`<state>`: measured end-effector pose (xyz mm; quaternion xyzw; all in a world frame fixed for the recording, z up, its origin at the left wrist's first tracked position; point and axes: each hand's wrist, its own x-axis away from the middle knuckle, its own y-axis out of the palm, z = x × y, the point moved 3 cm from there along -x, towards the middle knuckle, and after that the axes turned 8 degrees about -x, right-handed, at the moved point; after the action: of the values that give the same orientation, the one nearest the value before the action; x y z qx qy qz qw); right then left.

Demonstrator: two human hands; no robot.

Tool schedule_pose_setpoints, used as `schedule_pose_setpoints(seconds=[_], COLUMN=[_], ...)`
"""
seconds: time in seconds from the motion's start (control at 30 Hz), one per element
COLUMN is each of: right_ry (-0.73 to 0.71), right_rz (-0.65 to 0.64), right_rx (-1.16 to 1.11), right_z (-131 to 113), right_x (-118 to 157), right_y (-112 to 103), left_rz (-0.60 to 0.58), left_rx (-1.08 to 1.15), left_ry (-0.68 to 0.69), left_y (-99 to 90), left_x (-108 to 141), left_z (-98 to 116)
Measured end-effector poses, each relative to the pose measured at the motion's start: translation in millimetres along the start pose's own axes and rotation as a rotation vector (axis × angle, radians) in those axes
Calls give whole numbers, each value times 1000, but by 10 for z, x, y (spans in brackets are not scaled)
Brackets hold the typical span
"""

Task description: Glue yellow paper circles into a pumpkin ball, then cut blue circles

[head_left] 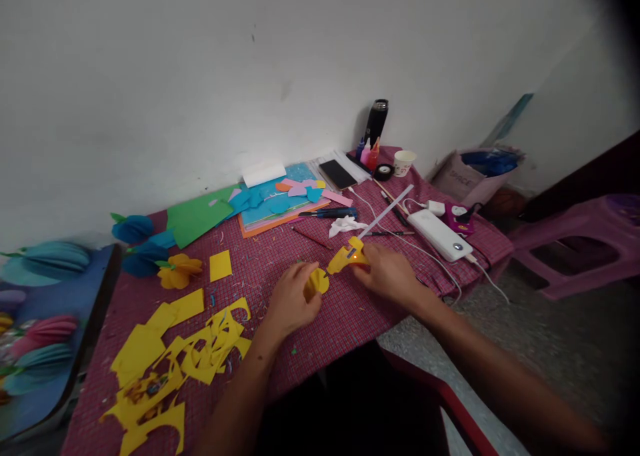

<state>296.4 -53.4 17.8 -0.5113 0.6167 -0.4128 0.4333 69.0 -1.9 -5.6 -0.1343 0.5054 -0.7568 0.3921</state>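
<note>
Over the front of the red checked tablecloth [270, 269], my left hand [293, 299] pinches a small folded yellow paper piece [319, 281] between thumb and fingers. My right hand [387, 273] is wrapped round a yellow hot glue gun [345, 255], whose small light glows orange. A long translucent glue stick [387, 209] sticks out of the gun's back. The dark nozzle points left, at or very close to the yellow paper; I cannot tell whether it touches. Yellow paper offcuts [215, 343] with round cut-outs lie left of my left hand.
Blue and yellow paper flowers [180, 271] stand at the table's left. Coloured sheets [203, 216], a phone [337, 174], a black flask [376, 119] and a paper cup [404, 163] line the back. A white power bank [437, 235] with cables lies right. A pink stool [580, 243] stands beyond.
</note>
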Motion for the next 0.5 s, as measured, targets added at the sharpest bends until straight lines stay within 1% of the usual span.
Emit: schedule_pose_setpoints(seconds=[0.23,0.5], right_ry=[-139,-184], right_rz=[-17,21], right_rx=[69,87], right_z=[-18,-122], right_x=[-45,-110], right_y=[-16,-57], left_rz=[12,34], left_rx=[26,21], left_ry=[-11,-9], left_y=[-28,-25], left_x=[-13,-3], left_z=[21,15])
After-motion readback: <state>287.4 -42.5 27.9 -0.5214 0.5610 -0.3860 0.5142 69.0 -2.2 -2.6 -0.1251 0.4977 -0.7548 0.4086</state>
